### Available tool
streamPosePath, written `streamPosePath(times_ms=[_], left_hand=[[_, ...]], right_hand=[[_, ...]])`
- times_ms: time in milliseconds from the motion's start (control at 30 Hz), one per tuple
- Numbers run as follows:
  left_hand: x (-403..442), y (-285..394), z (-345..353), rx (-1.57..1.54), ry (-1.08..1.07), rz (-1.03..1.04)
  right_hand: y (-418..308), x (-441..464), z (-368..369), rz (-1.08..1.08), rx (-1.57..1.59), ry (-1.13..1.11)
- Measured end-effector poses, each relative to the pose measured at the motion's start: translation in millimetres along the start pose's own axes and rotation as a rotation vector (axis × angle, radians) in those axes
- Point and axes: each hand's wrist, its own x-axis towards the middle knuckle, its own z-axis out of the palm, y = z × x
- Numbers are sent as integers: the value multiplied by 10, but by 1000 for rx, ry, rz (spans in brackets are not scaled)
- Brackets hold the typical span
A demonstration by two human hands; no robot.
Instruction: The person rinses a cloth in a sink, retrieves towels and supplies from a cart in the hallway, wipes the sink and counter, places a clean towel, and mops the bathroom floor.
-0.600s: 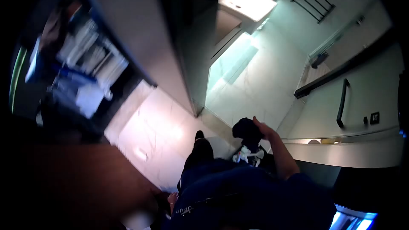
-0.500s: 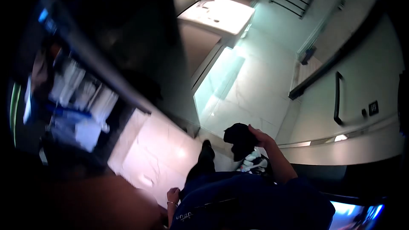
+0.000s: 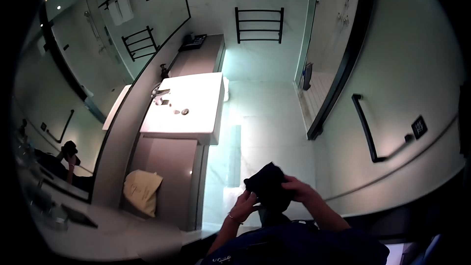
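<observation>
In front of my body I hold a dark bundle [image 3: 269, 185] that looks like folded cloth. My right hand [image 3: 299, 190] grips its right side, fingers closed on the edge. At its lower left, my left hand [image 3: 242, 206] pinches the edge between thumb and fingers. Dark folds hide some of the fingertips. Both hands and the bundle also show in the mirror [image 3: 68, 113] at the left.
A white sink [image 3: 196, 105] with a faucet [image 3: 159, 94] stands on the left counter, and a beige cloth pouch [image 3: 142, 190] lies nearer me. A black towel rack [image 3: 259, 25] hangs ahead. On the right is a door with a black handle [image 3: 367, 127].
I have moved from the doorway into the bathroom. My left hand has come up from my side and taken hold of the dark bundle, which only my right hand held before.
</observation>
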Motion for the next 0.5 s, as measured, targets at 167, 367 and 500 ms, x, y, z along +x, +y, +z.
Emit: streamPosePath(times_ms=[167,367,500], left_hand=[[770,520,-198,-9,169,139],[893,1708,-370,631,710,447],[924,2378,-731,414,962,643]], right_hand=[[-490,1009,-306,99,-41,33],[-1524,2428,-50,240,-226,-74],[-1947,3629,137,90,-873,-240]])
